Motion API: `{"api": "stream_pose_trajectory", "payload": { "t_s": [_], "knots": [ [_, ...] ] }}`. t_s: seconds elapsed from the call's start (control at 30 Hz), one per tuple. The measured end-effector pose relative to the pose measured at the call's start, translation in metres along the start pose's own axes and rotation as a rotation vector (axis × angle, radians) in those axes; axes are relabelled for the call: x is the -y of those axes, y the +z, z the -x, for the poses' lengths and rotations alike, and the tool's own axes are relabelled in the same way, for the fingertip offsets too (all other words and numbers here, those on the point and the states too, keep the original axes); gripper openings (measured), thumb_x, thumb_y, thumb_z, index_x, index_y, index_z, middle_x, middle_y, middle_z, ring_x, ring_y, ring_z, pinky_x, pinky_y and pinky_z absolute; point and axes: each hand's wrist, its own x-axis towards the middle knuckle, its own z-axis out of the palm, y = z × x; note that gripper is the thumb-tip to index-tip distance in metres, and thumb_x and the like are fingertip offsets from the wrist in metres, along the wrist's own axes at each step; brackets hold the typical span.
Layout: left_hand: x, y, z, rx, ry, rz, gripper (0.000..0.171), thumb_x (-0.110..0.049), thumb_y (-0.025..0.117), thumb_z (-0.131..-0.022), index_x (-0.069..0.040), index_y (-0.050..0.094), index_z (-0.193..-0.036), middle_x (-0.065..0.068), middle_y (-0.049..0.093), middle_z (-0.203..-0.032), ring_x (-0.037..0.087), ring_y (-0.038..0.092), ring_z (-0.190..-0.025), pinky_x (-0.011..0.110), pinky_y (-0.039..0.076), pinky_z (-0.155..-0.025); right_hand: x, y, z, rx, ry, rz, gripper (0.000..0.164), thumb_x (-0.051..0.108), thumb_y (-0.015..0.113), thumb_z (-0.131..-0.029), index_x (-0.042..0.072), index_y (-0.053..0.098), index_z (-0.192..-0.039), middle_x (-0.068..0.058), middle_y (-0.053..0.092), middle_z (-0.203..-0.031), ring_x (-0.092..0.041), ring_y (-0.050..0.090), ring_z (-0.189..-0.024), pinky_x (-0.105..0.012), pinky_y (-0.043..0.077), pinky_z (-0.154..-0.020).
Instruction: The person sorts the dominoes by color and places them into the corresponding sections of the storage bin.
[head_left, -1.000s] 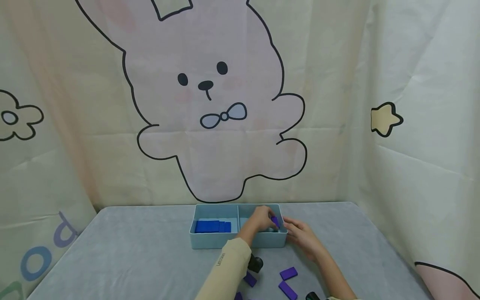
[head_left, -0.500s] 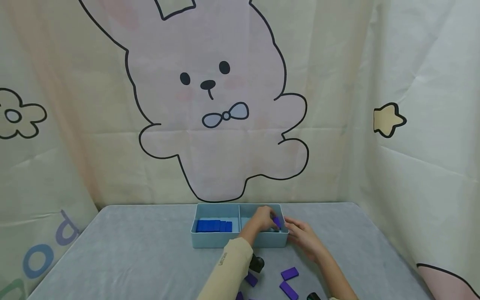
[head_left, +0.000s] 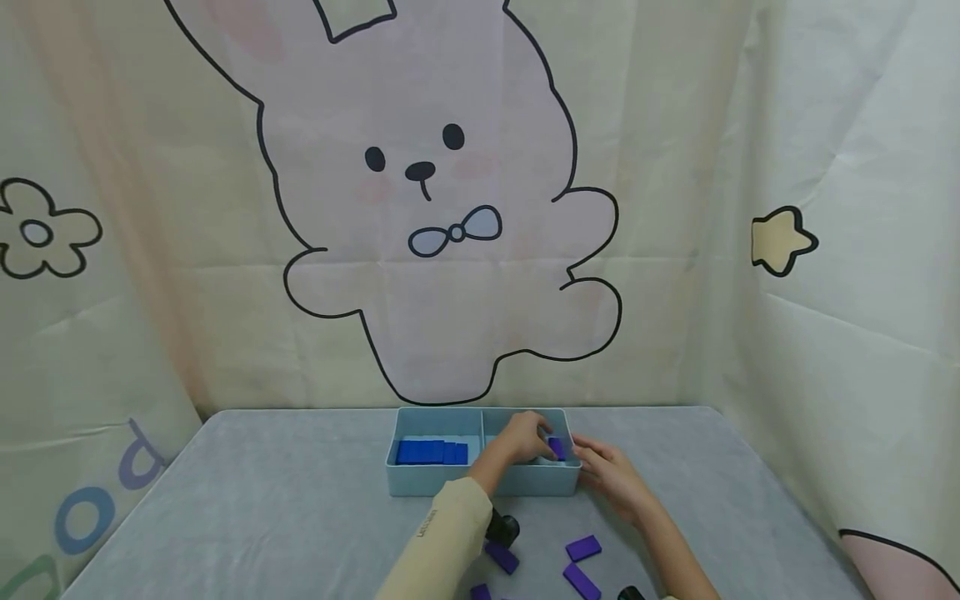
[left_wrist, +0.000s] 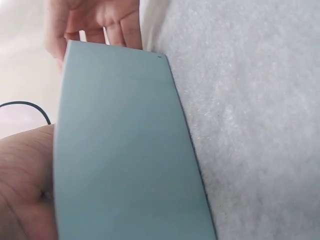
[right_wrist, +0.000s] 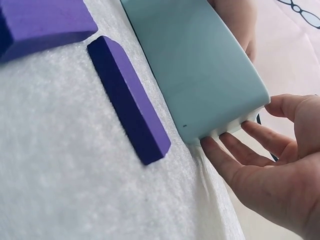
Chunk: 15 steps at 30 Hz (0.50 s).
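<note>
My left hand (head_left: 521,439) reaches into the right compartment of a pale blue two-compartment box (head_left: 427,481). Its thumb and fingers pinch a purple block (head_left: 557,448) close to the compartment's right end. My right hand (head_left: 611,477) is at the outside of that end. In the right wrist view, the right hand's extended fingers (right_wrist: 220,150) touch the end wall and its thumb is by the upper corner. The left wrist view shows the box's front wall (left_wrist: 120,140) covering most of the left hand (left_wrist: 25,185), so its fingertips are hidden there.
Blue blocks (head_left: 431,452) lie side by side in the left compartment. Several purple blocks lie on the grey cloth-covered table (head_left: 300,517) before the box, among them one purple block (head_left: 583,547) near the right forearm. A curtain with a cartoon animal (head_left: 450,333) hangs behind.
The purple block in my left hand has turned more upright beside the compartment's end. My left forearm has shifted slightly left; my right hand stays at the box end.
</note>
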Motion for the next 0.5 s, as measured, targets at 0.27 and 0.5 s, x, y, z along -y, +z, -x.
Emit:
{"api": "stream_pose_trajectory", "payload": {
  "t_s": [0.27,0.5],
  "knots": [
    [-0.002,-0.011,0.014,0.021,0.070,0.056,0.040,-0.007,0.085,-0.088,0.002,0.073,-0.125,0.008,0.076,-0.094,0.014,0.065,-0.081,0.030,0.058,-0.074,0.001,-0.001,0.001,0.000,0.001,0.007,0.054,0.019,0.048,-0.113,-0.017,0.039,-0.153,-0.037,0.045,-0.155,-0.048,0.055,-0.137,-0.054,0.052,-0.110],
    [0.002,-0.022,0.036,0.006,0.132,0.093,0.037,-0.012,0.083,-0.092,-0.002,0.073,-0.126,0.006,0.077,-0.100,0.023,0.068,-0.101,0.032,0.057,-0.080,0.000,0.000,0.001,-0.003,-0.006,0.007,0.054,0.018,0.048,-0.112,-0.018,0.039,-0.152,-0.038,0.044,-0.155,-0.050,0.054,-0.137,-0.056,0.050,-0.111]
  ]
}}
